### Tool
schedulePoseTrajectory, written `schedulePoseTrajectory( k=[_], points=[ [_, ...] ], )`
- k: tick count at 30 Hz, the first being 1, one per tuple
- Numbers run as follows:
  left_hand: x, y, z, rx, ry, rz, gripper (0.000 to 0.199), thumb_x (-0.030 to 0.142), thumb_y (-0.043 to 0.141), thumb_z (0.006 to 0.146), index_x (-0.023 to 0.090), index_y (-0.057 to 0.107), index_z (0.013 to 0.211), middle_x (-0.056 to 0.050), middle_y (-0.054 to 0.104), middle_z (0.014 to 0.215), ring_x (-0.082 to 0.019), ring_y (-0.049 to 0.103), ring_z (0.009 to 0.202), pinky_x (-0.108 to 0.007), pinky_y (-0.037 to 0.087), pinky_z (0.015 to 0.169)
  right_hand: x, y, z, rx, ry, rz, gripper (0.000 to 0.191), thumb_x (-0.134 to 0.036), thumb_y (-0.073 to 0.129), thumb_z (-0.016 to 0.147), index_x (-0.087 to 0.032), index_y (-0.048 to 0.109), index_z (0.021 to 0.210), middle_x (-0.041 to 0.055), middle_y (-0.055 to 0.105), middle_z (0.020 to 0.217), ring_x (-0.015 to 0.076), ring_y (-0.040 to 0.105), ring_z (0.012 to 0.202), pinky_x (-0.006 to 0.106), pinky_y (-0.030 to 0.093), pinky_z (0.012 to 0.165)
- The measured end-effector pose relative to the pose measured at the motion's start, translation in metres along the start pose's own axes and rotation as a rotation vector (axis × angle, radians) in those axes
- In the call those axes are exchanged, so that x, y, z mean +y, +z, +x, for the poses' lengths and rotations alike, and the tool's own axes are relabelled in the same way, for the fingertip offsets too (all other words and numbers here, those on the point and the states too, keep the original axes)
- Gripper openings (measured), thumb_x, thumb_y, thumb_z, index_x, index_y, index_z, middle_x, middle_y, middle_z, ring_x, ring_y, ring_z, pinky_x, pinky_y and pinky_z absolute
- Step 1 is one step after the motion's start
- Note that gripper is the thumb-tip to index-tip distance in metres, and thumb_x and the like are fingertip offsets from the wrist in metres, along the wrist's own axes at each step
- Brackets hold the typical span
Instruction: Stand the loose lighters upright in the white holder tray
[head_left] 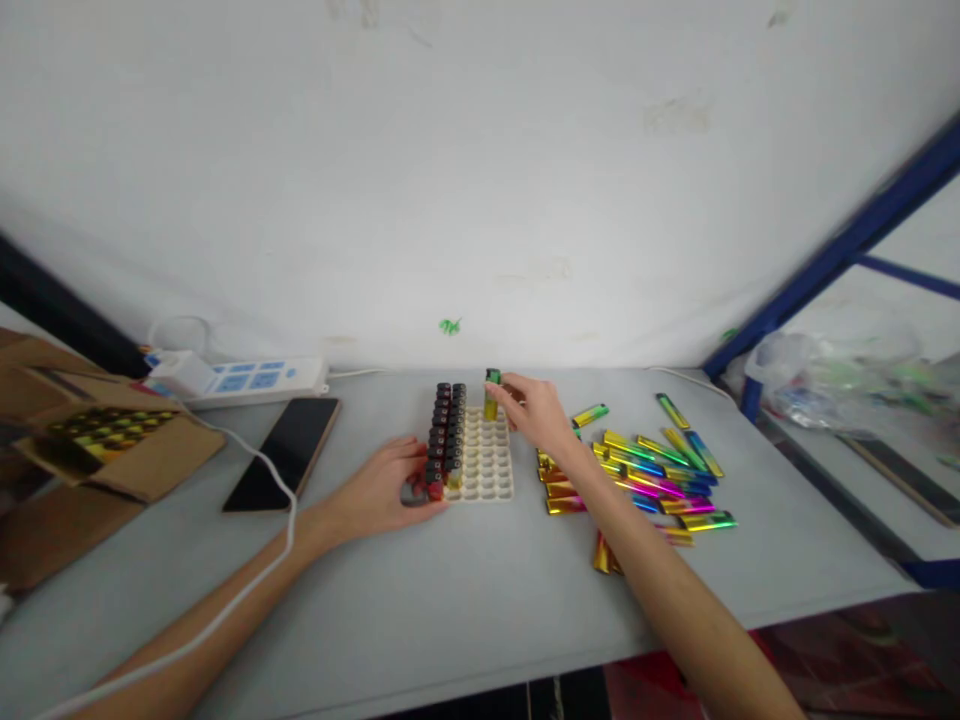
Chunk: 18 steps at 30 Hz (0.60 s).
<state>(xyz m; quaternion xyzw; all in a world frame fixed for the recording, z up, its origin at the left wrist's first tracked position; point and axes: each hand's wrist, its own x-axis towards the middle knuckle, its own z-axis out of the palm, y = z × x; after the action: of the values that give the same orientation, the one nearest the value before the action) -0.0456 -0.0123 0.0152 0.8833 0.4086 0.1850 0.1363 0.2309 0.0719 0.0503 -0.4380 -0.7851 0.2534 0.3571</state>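
If its base meets the white tray [486,470] crookedly, the lighter [490,410] could slip or topple. The right hand [536,408] reaches forward, fingertips pinching that upright lighter at the tray's far end; the left hand [384,485] curves around its near-left corner, thumb and fingers apart.

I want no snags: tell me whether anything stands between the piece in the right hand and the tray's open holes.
Nothing visible does: the piece in the right hand is at the far end of the white tray, with bare holes near it. The black-topped pieces stand in the left columns.
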Motion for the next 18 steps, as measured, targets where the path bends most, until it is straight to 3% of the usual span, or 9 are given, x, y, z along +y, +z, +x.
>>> schedulePoseTrajectory(
  k=[5,12,18],
  points=[
    [0.001,0.000,0.000,-0.001,-0.013,-0.010,0.031,0.047,0.075,0.093,0.023,0.070,0.076,-0.006,0.074,0.088,-0.028,0.072,0.091,-0.040,0.058,0.092,0.018,0.012,0.025,-0.137,-0.036,-0.028,0.037,-0.046,0.063,0.113,-0.024,0.058,0.083,0.0050,0.082,0.084,0.0203,0.073,0.077,0.029,0.048,0.074],
    [0.001,0.001,0.000,-0.022,-0.022,-0.001,0.029,0.047,0.077,0.091,0.022,0.073,0.078,-0.007,0.075,0.089,-0.029,0.071,0.093,-0.043,0.056,0.098,0.026,0.010,0.030,-0.224,-0.178,-0.169,0.022,-0.031,0.066,0.111,-0.022,0.063,0.092,0.0032,0.077,0.086,0.0188,0.066,0.076,0.028,0.044,0.075],
    [0.001,0.000,0.000,-0.019,-0.020,0.006,0.028,0.046,0.077,0.092,0.022,0.072,0.077,-0.007,0.076,0.090,-0.029,0.073,0.094,-0.042,0.057,0.095,0.023,0.016,0.031,-0.318,-0.173,-0.223,0.012,-0.024,0.070,0.109,-0.021,0.065,0.098,0.0060,0.079,0.090,0.0206,0.071,0.080,0.028,0.045,0.074]
  ],
)
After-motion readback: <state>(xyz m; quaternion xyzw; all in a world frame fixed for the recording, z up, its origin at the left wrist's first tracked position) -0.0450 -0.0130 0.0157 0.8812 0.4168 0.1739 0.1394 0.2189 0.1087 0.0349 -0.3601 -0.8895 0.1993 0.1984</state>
